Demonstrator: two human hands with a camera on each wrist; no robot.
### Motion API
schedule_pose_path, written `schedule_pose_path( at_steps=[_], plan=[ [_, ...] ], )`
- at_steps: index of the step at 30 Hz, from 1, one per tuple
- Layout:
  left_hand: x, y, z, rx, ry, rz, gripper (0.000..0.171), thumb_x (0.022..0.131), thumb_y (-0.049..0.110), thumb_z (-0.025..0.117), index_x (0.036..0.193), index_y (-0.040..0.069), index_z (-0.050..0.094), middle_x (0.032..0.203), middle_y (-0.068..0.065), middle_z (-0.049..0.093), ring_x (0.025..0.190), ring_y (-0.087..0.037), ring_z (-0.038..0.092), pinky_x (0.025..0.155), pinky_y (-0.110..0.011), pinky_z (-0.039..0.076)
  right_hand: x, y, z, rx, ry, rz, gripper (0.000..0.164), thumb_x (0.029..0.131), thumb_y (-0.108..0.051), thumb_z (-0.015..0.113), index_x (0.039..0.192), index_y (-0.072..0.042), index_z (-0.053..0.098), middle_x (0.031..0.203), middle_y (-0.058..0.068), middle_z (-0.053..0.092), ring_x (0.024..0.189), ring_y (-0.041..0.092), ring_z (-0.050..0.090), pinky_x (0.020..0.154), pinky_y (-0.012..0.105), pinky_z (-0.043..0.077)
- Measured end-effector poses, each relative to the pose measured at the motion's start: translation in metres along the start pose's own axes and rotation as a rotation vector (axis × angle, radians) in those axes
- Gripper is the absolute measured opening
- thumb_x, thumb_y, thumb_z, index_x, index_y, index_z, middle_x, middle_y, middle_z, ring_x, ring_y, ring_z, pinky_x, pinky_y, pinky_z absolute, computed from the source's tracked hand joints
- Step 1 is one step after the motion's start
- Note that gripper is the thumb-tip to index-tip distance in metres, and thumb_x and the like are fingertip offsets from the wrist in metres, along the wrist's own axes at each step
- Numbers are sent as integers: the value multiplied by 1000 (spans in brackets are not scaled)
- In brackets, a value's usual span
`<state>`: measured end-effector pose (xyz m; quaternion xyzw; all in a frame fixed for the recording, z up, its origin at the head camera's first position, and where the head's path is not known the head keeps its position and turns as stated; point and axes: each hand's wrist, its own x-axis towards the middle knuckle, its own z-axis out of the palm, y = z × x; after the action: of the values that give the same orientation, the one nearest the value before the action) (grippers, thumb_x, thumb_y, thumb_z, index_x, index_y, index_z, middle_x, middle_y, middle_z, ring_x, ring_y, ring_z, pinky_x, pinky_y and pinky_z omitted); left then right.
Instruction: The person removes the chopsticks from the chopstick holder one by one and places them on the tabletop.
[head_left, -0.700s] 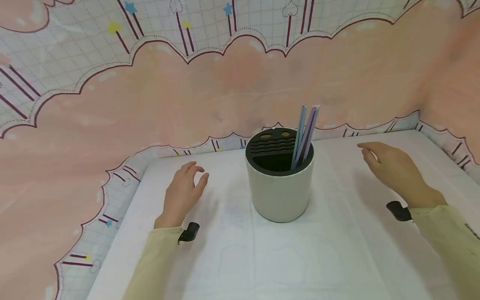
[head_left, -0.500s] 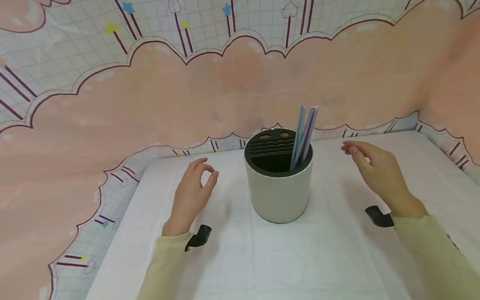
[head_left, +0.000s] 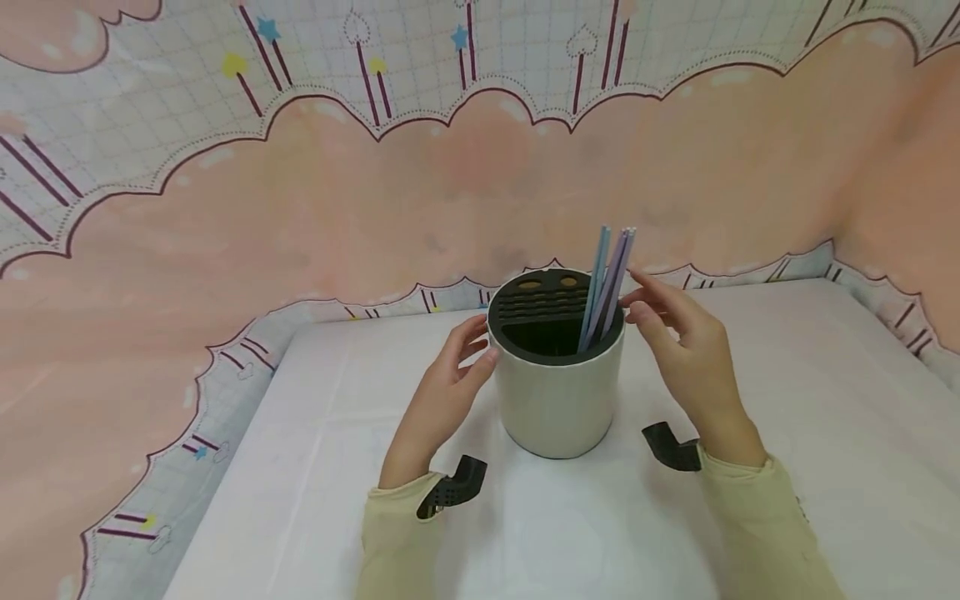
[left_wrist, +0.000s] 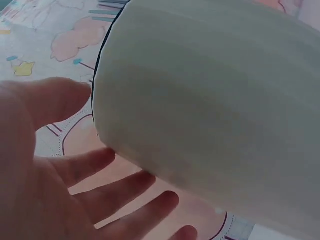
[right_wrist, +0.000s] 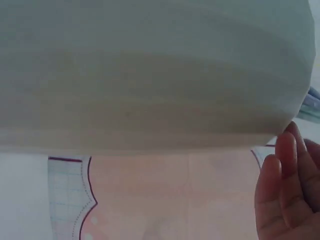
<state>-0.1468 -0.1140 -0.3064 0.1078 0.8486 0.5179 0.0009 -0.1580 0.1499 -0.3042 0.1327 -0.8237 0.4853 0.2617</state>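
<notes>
A cream, round utensil holder (head_left: 558, 412) stands upright on the white table, with a black slotted top (head_left: 543, 310). Several slim blue and purple sticks (head_left: 604, 287) lean in its open compartment, at the right side. My left hand (head_left: 442, 390) is at the holder's left side, fingers spread, with fingertips right at the upper wall; in the left wrist view its fingers (left_wrist: 120, 195) lie along the holder's edge. On the other side, my right hand (head_left: 690, 358) has its loosely bent fingers close to the rim. In the right wrist view fingertips (right_wrist: 286, 150) meet the holder's top end.
A white cloth covers the table (head_left: 315, 467). Behind it and along both sides rises a peach fabric backdrop (head_left: 420, 208) with cloud outlines. Each wrist wears a black camera mount, one by the left sleeve (head_left: 397, 542) and one by the right sleeve (head_left: 772, 517).
Both hands have moved inward from either side, the left one rightward and the right one leftward, up to the holder. The holder and sticks stay in place on the table.
</notes>
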Motion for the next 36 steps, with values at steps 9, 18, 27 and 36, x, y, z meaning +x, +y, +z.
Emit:
schedule_pose_path(
  at_steps=[9, 18, 27, 36],
  plan=[
    [-8, 28, 1, -98, -38, 5, 58, 92, 30, 49, 142, 26, 20, 144, 3, 23, 127, -20, 29, 97, -44, 30, 4, -7, 9, -140, -71, -119, 18, 82, -26, 65, 96, -14, 65, 82, -7, 54, 75, 7, 50, 64, 22, 36],
    [2, 6, 6, 123, -46, 54, 72, 77, 63, 52, 137, 42, 19, 142, 19, 15, 128, -8, 23, 93, -40, 36, 4, -17, 14, -266, -132, -228, 11, 79, -21, 68, 84, -12, 65, 83, -6, 56, 72, 10, 49, 60, 28, 39],
    [0, 7, 8, 191, -26, -16, 81, 67, 73, 53, 134, 47, 15, 141, 18, 16, 127, -10, 24, 94, -47, 32, 0, -20, 14, -304, -150, -251, 11, 79, -21, 68, 89, -15, 71, 76, -6, 58, 71, 9, 44, 58, 27, 34],
    [0, 4, 11, 211, -48, -29, 86, 65, 75, 52, 136, 45, 14, 143, 15, 16, 128, -12, 25, 94, -47, 32, -3, -22, 3, -255, -336, -124, 19, 88, -24, 57, 104, -19, 66, 82, -3, 50, 79, 12, 47, 63, 32, 37]
  ],
)
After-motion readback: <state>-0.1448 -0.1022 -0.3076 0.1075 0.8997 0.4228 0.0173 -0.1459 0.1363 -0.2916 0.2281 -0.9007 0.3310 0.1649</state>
